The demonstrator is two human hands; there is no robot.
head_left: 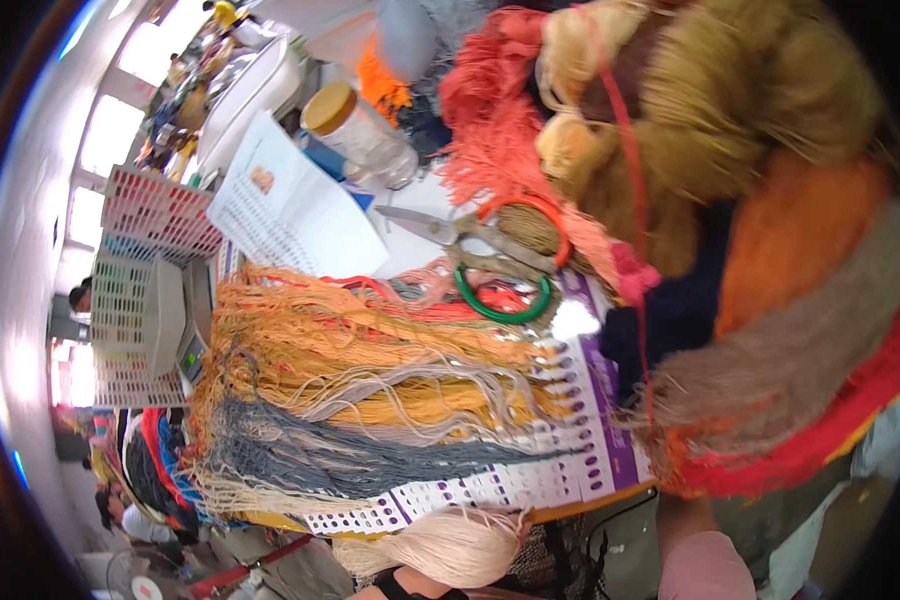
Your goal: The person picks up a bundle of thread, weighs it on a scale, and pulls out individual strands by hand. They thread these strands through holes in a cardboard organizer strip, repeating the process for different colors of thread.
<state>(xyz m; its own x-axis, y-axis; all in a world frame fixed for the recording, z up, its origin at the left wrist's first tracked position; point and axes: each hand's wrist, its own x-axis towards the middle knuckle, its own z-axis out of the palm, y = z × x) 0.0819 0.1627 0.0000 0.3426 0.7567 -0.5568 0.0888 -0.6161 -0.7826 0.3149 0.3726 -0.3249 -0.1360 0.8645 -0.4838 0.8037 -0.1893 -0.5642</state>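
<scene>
Head view: neither of the person's hands can be made out, so their grip cannot be told. Loose yarn strands [370, 390] (orange, yellow, grey, cream) lie fanned across the purple-edged sample card [610, 440] at centre. Scissors [460, 235] rest just beyond, touching a green ring [500, 305] and an orange ring [530, 215]. Bulky yarn skeins [760, 250] fill the right side. A lidded jar [355, 125] stands at far left-centre.
</scene>
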